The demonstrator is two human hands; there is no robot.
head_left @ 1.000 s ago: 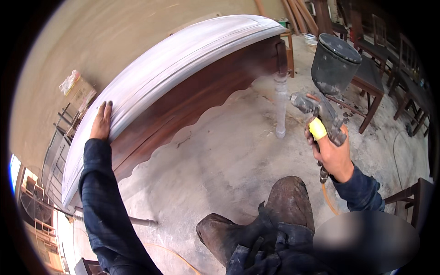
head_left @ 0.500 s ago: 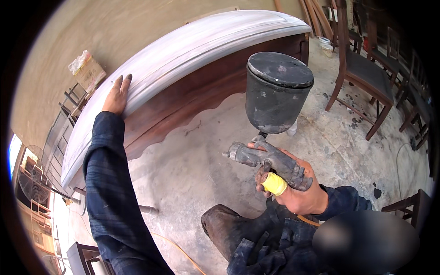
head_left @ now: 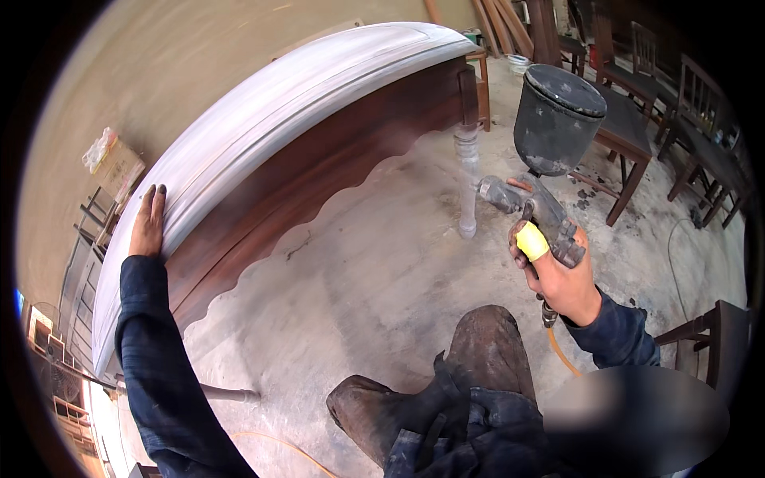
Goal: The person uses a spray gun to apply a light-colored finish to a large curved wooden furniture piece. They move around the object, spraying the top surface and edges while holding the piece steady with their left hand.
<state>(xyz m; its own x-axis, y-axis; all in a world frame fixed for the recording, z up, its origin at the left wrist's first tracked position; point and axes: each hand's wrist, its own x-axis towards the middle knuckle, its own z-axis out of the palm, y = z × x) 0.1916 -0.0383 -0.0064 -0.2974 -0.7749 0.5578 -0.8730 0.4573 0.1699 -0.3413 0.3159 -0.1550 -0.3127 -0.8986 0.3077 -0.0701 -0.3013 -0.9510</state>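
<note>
My left hand (head_left: 147, 223) lies with its fingers stretched out on the long edge of a piece of furniture with a whitish top (head_left: 263, 111). Below that top runs a dark reddish-brown apron (head_left: 319, 183) with a scalloped lower edge. My right hand (head_left: 562, 275) is closed round the grip of a grimy spray gun (head_left: 542, 211). Yellow tape (head_left: 531, 240) is wrapped round one of its fingers. A dark lidded paint cup (head_left: 560, 119) sits on top of the gun. The nozzle points left, toward a turned greyish leg (head_left: 467, 183) of the furniture.
An orange hose (head_left: 563, 352) runs down from the gun. Dark wooden chairs (head_left: 625, 135) stand along the right, one more chair (head_left: 709, 338) at lower right. A box (head_left: 115, 167) stands at left by the wall. Dark blotches mark the concrete floor (head_left: 335, 295).
My right hand has moved right and up with the spray gun. In the picture, the furniture and my left hand have shifted left; the turned leg has come into sight beside the nozzle.
</note>
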